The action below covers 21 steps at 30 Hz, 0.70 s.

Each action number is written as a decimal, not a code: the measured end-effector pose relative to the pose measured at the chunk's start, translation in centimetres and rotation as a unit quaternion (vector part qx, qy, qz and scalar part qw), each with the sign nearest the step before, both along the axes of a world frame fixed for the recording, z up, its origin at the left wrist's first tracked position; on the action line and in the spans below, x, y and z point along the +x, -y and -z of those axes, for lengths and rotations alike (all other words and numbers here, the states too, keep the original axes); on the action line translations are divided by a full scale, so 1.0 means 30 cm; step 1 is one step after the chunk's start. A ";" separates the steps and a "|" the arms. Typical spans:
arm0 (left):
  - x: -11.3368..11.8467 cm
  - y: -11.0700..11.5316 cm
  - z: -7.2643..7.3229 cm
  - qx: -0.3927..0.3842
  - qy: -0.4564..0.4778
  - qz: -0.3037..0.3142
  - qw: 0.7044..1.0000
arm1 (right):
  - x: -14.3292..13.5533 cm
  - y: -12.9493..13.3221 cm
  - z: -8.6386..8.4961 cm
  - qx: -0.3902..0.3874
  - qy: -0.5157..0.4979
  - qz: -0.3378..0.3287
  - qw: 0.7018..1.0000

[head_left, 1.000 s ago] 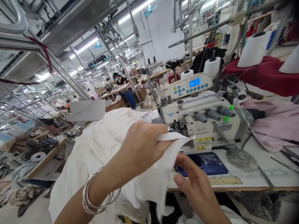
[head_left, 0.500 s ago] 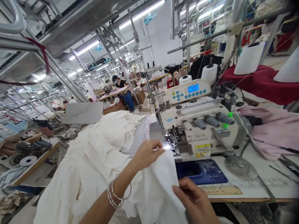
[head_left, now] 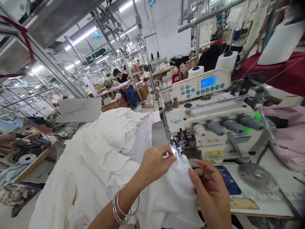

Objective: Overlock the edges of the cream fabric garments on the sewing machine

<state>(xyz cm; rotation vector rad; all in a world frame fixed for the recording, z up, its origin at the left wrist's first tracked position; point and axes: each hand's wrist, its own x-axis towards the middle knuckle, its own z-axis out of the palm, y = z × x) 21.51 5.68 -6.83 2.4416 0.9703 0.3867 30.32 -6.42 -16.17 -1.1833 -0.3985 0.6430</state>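
My left hand (head_left: 156,163) pinches the upper edge of a white fabric piece (head_left: 179,187), close in front of the presser foot (head_left: 175,148) of a JACK overlock sewing machine (head_left: 207,119). Two or so silver bangles hang on the left wrist. At the cloth's right edge, my right hand (head_left: 211,187) has its thumb over the edge, with the other fingers curled and the index finger stretched forward. The fabric hangs down over the table's front edge between both hands. A lamp lights the stitching area.
A large heap of white fabric (head_left: 102,152) lies to the left. Right of the hands are a blue tray (head_left: 228,181) and a round, clear disc (head_left: 258,176). Pink cloth (head_left: 289,133) and white thread cones (head_left: 227,62) are beyond. Another person (head_left: 121,76) sits farther back.
Both hands have moved slightly forward and right, with the fabric's upper edge now nearer the presser foot. The right index finger has straightened. The view has shifted closer to the machine.
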 end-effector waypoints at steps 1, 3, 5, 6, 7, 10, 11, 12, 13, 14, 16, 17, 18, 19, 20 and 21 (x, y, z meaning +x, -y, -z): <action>-0.002 -0.009 0.003 0.000 0.000 -0.005 1.000 | -0.004 -0.001 0.010 -0.004 0.014 0.002 1.000; -0.008 -0.026 0.007 -0.002 0.001 -0.011 1.000 | -0.018 -0.001 0.030 -0.022 0.007 -0.010 1.000; -0.014 -0.040 0.012 -0.003 0.004 -0.019 1.000 | -0.034 0.003 0.047 -0.049 -0.016 -0.031 0.998; -0.018 -0.045 0.015 -0.004 0.006 -0.022 1.000 | -0.041 0.006 0.054 -0.062 -0.018 -0.043 0.997; -0.022 -0.049 0.017 -0.005 0.008 -0.024 1.000 | -0.047 0.011 0.060 -0.074 -0.015 -0.053 0.996; -0.029 -0.060 0.020 -0.007 0.016 -0.029 0.999 | -0.052 0.023 0.073 -0.101 0.007 -0.079 0.992; -0.028 -0.064 0.020 -0.005 0.019 -0.030 0.999 | -0.050 0.026 0.076 -0.106 0.012 -0.087 0.991; -0.027 -0.067 0.018 -0.002 0.022 -0.032 0.999 | -0.047 0.028 0.078 -0.108 0.017 -0.094 0.990; -0.025 -0.068 0.017 0.002 0.025 -0.035 0.999 | -0.044 0.028 0.078 -0.105 0.023 -0.099 0.989; -0.023 -0.068 0.018 0.007 0.030 -0.038 0.999 | -0.040 0.028 0.078 -0.098 0.033 -0.104 0.989; -0.029 -0.054 0.029 0.019 0.041 -0.046 0.998 | -0.031 0.030 0.076 -0.075 0.059 -0.115 0.989; -0.040 -0.039 0.043 0.030 0.056 -0.058 0.996 | -0.027 0.033 0.074 -0.065 0.072 -0.117 0.988; -0.057 -0.017 0.064 0.054 0.081 -0.077 0.992 | -0.024 0.038 0.074 -0.060 0.083 -0.119 0.988; -0.081 0.012 0.092 0.092 0.108 -0.101 0.985 | -0.021 0.047 0.075 -0.063 0.091 -0.122 0.986; -0.110 0.046 0.126 0.141 0.126 -0.128 0.974 | -0.020 0.058 0.078 -0.076 0.094 -0.128 0.984; -0.144 0.084 0.164 0.198 0.132 -0.154 0.959 | -0.019 0.071 0.082 -0.094 0.095 -0.138 0.981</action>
